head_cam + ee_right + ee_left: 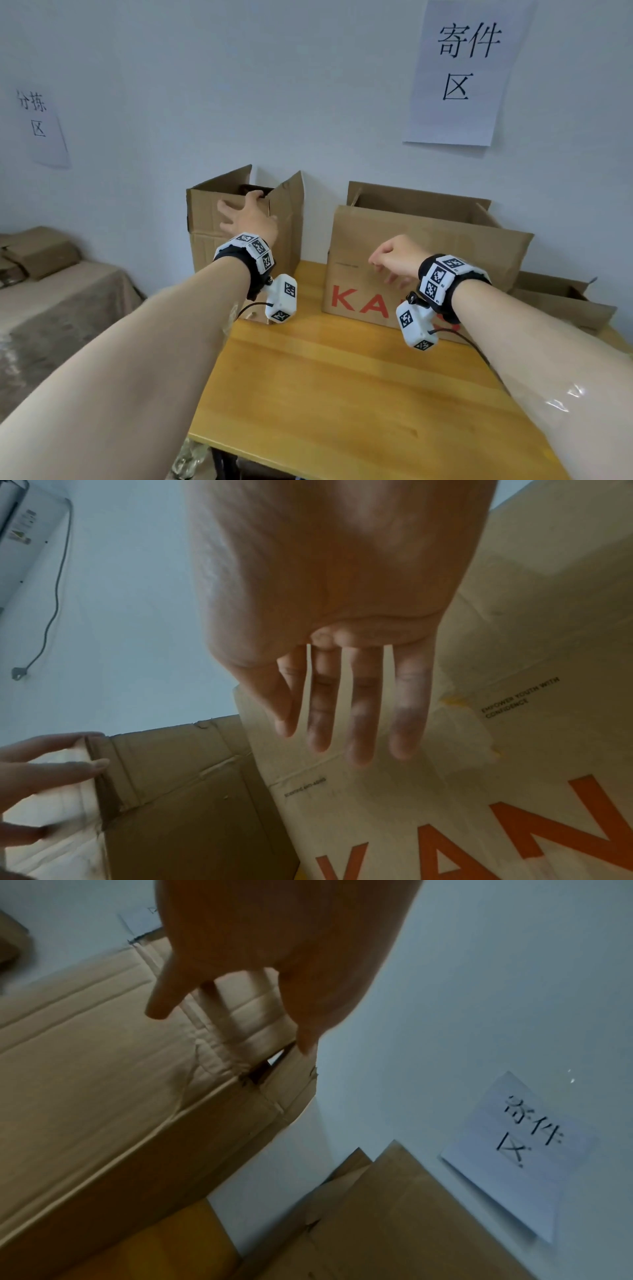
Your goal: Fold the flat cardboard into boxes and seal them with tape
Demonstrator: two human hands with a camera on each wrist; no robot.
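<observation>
Two open-topped cardboard boxes stand at the back of a wooden table [325,377], against the wall. My left hand [243,212] reaches to the smaller plain box [202,219] with fingers spread and straight. In the left wrist view its fingertips [304,1042] touch the top edge of a flap on that box [103,1096]. My right hand [390,262] hovers in front of the larger box [445,246] printed with red letters. Its fingers [359,710] hang straight and loose, holding nothing, just off the box face [514,750]. No tape is in view.
A low open carton [565,301] sits at the table's right end. Flat cardboard is stacked [37,253] on a cloth-covered surface to the left. Paper signs [462,68] hang on the wall. The table's near half is bare wood.
</observation>
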